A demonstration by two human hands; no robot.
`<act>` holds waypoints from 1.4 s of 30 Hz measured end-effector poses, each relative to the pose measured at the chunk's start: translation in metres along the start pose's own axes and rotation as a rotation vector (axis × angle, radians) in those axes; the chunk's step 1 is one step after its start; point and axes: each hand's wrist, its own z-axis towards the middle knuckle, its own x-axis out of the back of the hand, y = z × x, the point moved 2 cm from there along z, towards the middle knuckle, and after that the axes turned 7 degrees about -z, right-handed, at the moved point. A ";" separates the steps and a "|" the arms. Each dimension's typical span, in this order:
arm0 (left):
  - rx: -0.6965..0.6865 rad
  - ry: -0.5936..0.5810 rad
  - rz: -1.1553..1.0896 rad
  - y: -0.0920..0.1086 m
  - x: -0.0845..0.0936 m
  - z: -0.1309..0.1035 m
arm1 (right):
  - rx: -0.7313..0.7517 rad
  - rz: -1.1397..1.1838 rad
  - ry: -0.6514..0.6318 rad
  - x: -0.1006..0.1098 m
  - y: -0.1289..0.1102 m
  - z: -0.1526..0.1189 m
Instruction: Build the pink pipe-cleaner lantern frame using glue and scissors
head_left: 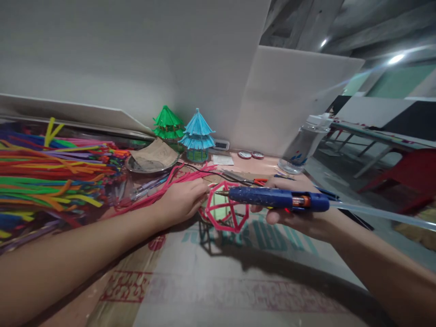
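Note:
My left hand [185, 200] is closed at the left edge of a pink hexagonal frame [232, 206] made of pipe cleaners, its fingertips pinching the rim. Pale green panels and thin bars show behind and below the frame. In my right hand [299, 222] is a blue hot glue gun [262, 197], gripped around its body. The gun's metal tip points left, over the top of the frame. A long clear glue stick [381, 215] runs out of its back end to the right. Pink pipe cleaners [150, 198] lie behind my left wrist.
Bundles of coloured pipe cleaners [51, 170] fill the left side. Behind are a metal bowl [151, 168] with cardboard, a green model pavilion [166, 122], a blue model pavilion [197, 131] and a clear pump bottle [303, 145]. Orange-handled pliers [260, 181] lie behind the glue gun.

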 end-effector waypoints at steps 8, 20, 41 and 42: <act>-0.051 0.049 0.030 0.003 0.002 0.001 | -0.045 -0.010 -0.011 -0.001 0.001 -0.001; -0.170 0.115 0.083 0.010 0.005 0.001 | -0.009 -0.158 0.059 -0.001 0.003 -0.002; -0.110 0.049 0.032 0.008 0.002 -0.001 | 0.064 -0.265 0.033 0.000 0.005 -0.002; -0.115 0.049 0.037 0.008 0.002 -0.001 | 0.073 -0.263 0.040 0.000 0.005 -0.002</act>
